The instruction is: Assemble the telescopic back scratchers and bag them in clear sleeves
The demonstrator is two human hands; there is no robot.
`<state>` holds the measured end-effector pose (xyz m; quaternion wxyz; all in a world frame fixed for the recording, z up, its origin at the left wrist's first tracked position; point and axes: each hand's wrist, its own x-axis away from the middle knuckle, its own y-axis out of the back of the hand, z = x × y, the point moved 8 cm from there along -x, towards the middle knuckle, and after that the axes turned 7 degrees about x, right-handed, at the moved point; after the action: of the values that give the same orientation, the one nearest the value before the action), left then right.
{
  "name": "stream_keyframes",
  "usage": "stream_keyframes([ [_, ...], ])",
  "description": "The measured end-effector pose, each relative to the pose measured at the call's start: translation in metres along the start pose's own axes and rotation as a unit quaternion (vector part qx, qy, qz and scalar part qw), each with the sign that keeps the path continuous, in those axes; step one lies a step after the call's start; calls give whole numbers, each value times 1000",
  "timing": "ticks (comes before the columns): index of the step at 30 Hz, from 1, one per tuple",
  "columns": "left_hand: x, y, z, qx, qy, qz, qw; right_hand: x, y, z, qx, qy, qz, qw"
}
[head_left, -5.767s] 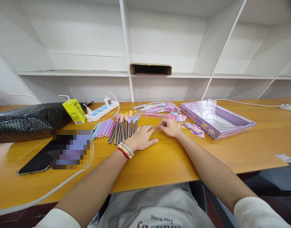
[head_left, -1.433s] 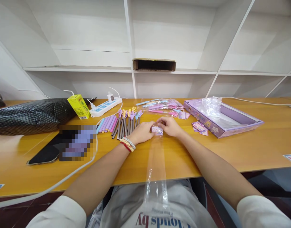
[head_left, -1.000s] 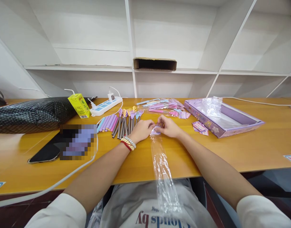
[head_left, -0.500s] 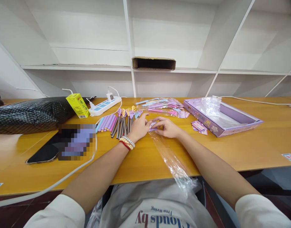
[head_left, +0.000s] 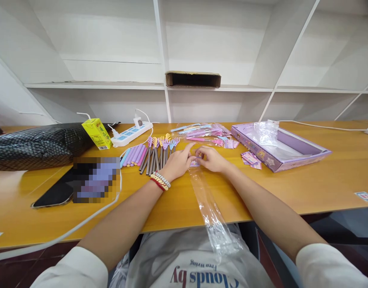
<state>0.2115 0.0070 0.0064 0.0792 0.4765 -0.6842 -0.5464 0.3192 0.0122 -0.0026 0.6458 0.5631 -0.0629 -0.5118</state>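
Observation:
A long clear plastic sleeve (head_left: 209, 208) runs from between my hands down over the table edge onto my lap. At its upper end is a small pink-purple card (head_left: 195, 162). My left hand (head_left: 179, 162) has its fingers closed at the left side of this card. From the right, my right hand (head_left: 211, 159) pinches the card's other side with curled fingers. Left of my hands lie metal-handled pieces with claw heads (head_left: 155, 158) and several pastel tubes (head_left: 135, 155). Beyond my hands are wrapped pink and blue items (head_left: 202, 131).
On the right stand a purple box tray (head_left: 304, 164) and loose cards (head_left: 251, 159). To the left are a power strip (head_left: 132, 134), a yellow drink carton (head_left: 97, 134), a phone (head_left: 56, 190), a black wrapped bundle (head_left: 46, 146) and a white cable (head_left: 91, 218).
My fingers have drawn closer together around the card, which now lies lower between them. The sleeve's lower end has swung left on my lap.

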Motion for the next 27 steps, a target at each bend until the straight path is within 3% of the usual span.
stream_keyframes([
  [7, 2, -2, -3, -3, 10, 19, 1000, -2, 8, -3, -5, -9, -38, 999],
  [14, 3, -9, -1, -36, 16, 57, 998, -2, 10, 1, -42, -4, -31, 999],
  [27, 1, -11, 4, -28, 29, 61, 997, -3, 23, -21, -169, -88, -58, 980],
])
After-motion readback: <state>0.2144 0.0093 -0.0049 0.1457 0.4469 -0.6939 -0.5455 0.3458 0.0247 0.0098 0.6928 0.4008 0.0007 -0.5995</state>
